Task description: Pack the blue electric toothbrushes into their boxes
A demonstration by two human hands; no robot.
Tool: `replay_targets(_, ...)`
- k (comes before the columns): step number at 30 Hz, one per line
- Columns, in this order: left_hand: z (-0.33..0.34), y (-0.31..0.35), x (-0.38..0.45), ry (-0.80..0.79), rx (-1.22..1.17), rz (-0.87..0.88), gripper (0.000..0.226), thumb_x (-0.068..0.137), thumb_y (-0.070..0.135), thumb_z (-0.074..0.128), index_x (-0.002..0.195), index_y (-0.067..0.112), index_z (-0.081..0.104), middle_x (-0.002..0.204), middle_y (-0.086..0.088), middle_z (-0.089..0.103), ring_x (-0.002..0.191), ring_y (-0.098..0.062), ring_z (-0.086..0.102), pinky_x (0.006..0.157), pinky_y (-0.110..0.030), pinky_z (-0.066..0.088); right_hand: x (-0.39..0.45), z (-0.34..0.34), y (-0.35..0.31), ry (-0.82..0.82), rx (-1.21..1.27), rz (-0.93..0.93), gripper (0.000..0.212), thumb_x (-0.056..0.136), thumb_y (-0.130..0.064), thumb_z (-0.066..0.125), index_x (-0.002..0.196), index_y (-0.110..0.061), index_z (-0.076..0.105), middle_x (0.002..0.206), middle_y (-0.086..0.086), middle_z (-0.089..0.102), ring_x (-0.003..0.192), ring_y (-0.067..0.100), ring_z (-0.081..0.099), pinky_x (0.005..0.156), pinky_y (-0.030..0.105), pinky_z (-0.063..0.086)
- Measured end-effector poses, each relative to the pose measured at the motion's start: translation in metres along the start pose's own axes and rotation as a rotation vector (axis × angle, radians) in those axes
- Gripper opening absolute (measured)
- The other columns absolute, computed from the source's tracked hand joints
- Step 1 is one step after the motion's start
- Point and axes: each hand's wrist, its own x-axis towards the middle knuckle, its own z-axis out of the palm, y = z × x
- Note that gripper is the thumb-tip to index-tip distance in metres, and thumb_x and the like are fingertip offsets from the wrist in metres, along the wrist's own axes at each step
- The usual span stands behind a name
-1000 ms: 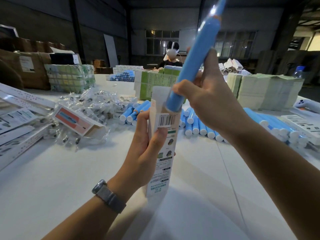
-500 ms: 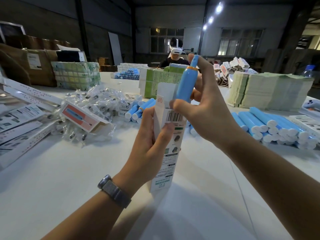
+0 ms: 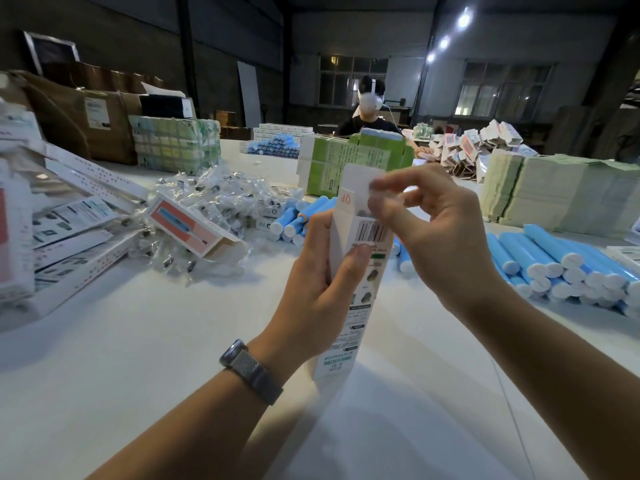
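Note:
My left hand (image 3: 311, 285) grips a tall white toothbrush box (image 3: 360, 271) upright on the white table, thumb over the barcode. The box's top flap stands open. My right hand (image 3: 433, 233) hovers at the box mouth, blurred fingertips curled at the top flap; whether they pinch it I cannot tell. The toothbrush I was inserting is out of sight inside the box. Loose blue toothbrush handles lie in a pile (image 3: 568, 268) at the right and another pile (image 3: 294, 220) behind the box.
A heap of small plastic bags (image 3: 214, 209) and an open pink-printed box (image 3: 187, 226) lie at the left. Flat white cartons (image 3: 69, 244) sit far left, green cartons (image 3: 349, 161) and stacked leaflets (image 3: 561, 192) behind. A person sits across the table.
The blue toothbrush has slid down fully into the box. My right hand has let go of it and moved to the top flap.

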Motion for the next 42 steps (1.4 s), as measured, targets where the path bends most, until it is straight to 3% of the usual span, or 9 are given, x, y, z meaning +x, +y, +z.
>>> replay_targets(3, -0.005, -0.001, 0.002, 0.012, 0.056, -0.010, 0.015, 0.095, 0.041, 0.052, 0.109, 0.040, 0.046, 0.095, -0.001, 0.065, 0.072, -0.032, 0.062, 0.061, -0.060, 0.054, 0.006, 0.003, -0.002, -0.036, 0.227, 0.082, 0.008, 0.082, -0.026, 0.064, 0.083, -0.033, 0.067, 0.090, -0.002, 0.066, 0.083, 0.026, 0.063, 0.065, 0.027, 0.052)
replay_targets(8, -0.019, -0.002, 0.008, 0.152, 0.247, -0.051, 0.023, 0.091, 0.050, 0.047, 0.105, 0.034, 0.039, 0.090, 0.012, 0.066, 0.068, -0.016, 0.063, 0.057, -0.047, 0.056, 0.047, 0.040, 0.024, -0.003, 0.533, 0.345, 0.020, 0.084, -0.025, 0.053, 0.077, -0.028, 0.071, 0.073, -0.006, 0.063, 0.065, 0.007, 0.059, 0.057, 0.024, 0.047)
replay_targets(11, -0.029, -0.001, 0.013, 0.349, 0.429, -0.096, 0.020, 0.089, 0.045, 0.045, 0.101, 0.036, 0.033, 0.081, 0.006, 0.063, 0.062, -0.018, 0.062, 0.054, -0.045, 0.054, 0.093, 0.079, 0.058, -0.142, 0.289, 0.381, 0.017, 0.090, -0.013, 0.054, 0.095, -0.021, 0.068, 0.087, 0.002, 0.068, 0.072, 0.013, 0.061, 0.065, 0.033, 0.050)
replay_targets(16, -0.058, 0.005, 0.023, 0.593, 0.509, -0.221, 0.025, 0.082, 0.043, 0.043, 0.102, 0.038, 0.029, 0.096, 0.018, 0.056, 0.084, -0.019, 0.063, 0.064, -0.040, 0.055, 0.139, 0.160, 0.107, -0.526, -0.509, 0.190, 0.039, 0.091, -0.014, 0.056, 0.130, -0.020, 0.060, 0.134, 0.008, 0.060, 0.116, 0.025, 0.057, 0.086, 0.030, 0.045)
replay_targets(21, -0.072, 0.002, 0.028, 0.733, 0.504, -0.245, 0.017, 0.091, 0.035, 0.048, 0.102, 0.041, 0.038, 0.096, 0.013, 0.059, 0.084, -0.016, 0.062, 0.066, -0.038, 0.053, 0.146, 0.206, 0.137, -0.671, -0.687, 0.211, 0.050, 0.090, -0.013, 0.053, 0.140, -0.020, 0.051, 0.140, 0.011, 0.054, 0.124, 0.030, 0.053, 0.091, 0.034, 0.047)
replay_targets(29, -0.066, -0.004, 0.024, 0.706, 0.567, -0.186, 0.019, 0.091, 0.027, 0.052, 0.101, 0.035, 0.038, 0.094, 0.010, 0.060, 0.078, -0.008, 0.061, 0.061, -0.035, 0.052, 0.141, 0.217, 0.146, -0.367, -0.742, 0.136, 0.024, 0.089, -0.012, 0.052, 0.108, -0.021, 0.063, 0.114, 0.006, 0.064, 0.099, 0.030, 0.061, 0.074, 0.035, 0.046)
replay_targets(32, -0.066, -0.002, 0.025, 0.662, 0.593, -0.170, 0.019, 0.083, 0.033, 0.048, 0.095, 0.038, 0.035, 0.085, 0.011, 0.059, 0.073, -0.012, 0.060, 0.062, -0.043, 0.055, 0.136, 0.204, 0.132, -0.281, -0.523, 0.125, 0.034, 0.089, -0.012, 0.053, 0.121, -0.019, 0.059, 0.118, 0.008, 0.063, 0.105, 0.030, 0.059, 0.075, 0.034, 0.041)
replay_targets(36, -0.063, -0.001, 0.024, 0.612, 0.595, -0.156, 0.021, 0.081, 0.035, 0.047, 0.095, 0.040, 0.031, 0.084, 0.037, 0.055, 0.066, -0.003, 0.058, 0.053, -0.031, 0.051, 0.120, 0.168, 0.107, -0.152, -0.218, 0.158, 0.022, 0.089, -0.016, 0.063, 0.110, -0.013, 0.066, 0.097, 0.004, 0.068, 0.095, 0.025, 0.065, 0.086, 0.040, 0.053)
replay_targets(42, -0.049, 0.002, 0.021, 0.521, 0.409, -0.133, 0.024, 0.083, 0.027, 0.048, 0.104, 0.027, 0.036, 0.084, 0.031, 0.056, 0.066, 0.004, 0.056, 0.051, -0.019, 0.048, 0.090, 0.094, 0.059, -0.113, -0.029, 0.207, 0.011, 0.088, -0.019, 0.073, 0.089, -0.016, 0.063, 0.077, -0.001, 0.064, 0.068, 0.013, 0.058, 0.066, 0.032, 0.051)
